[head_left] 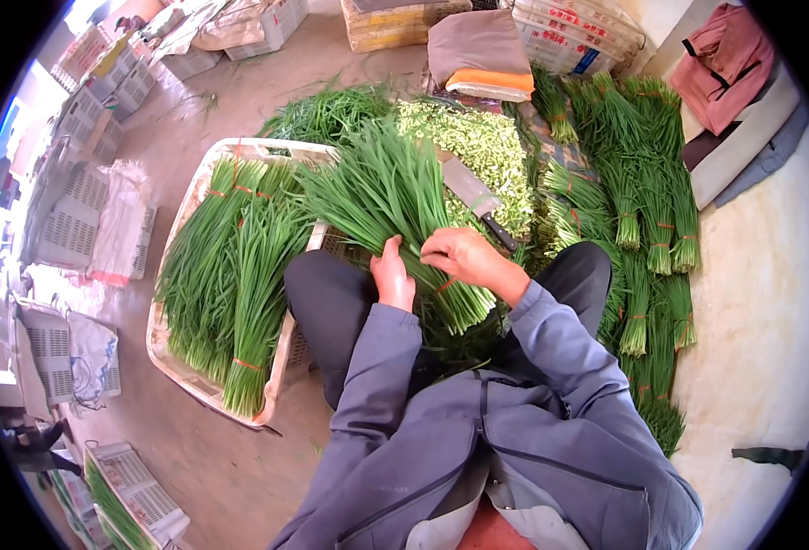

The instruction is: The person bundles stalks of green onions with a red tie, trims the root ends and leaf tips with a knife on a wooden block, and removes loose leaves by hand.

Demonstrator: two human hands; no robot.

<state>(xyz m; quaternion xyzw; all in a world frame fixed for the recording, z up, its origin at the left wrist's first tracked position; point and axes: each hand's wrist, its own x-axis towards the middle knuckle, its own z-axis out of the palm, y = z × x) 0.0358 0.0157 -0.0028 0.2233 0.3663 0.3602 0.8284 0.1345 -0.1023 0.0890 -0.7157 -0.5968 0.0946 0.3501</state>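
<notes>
A large bundle of garlic chives (388,183) lies across my lap, leaves pointing up and left, pale cut stems toward the lower right. An orange band (446,285) rings its stem end. My left hand (393,275) is wrapped round the bundle's near left side. On top, my right hand (464,257) is closed with fingertips pinched against the leaves above the band; whatever is between them is too small to make out. Just beyond that hand rests a cleaver (470,190) with a dark handle, on a pile of chopped pale stem ends (505,151).
A white plastic crate (155,344) of banded chive bundles stands on my left. Loose chives (331,115) lie beyond it. More banded bundles (638,183) are stacked along my right, beside a pale wall. Folded cloths (480,46) and several crates (79,220) stand farther off.
</notes>
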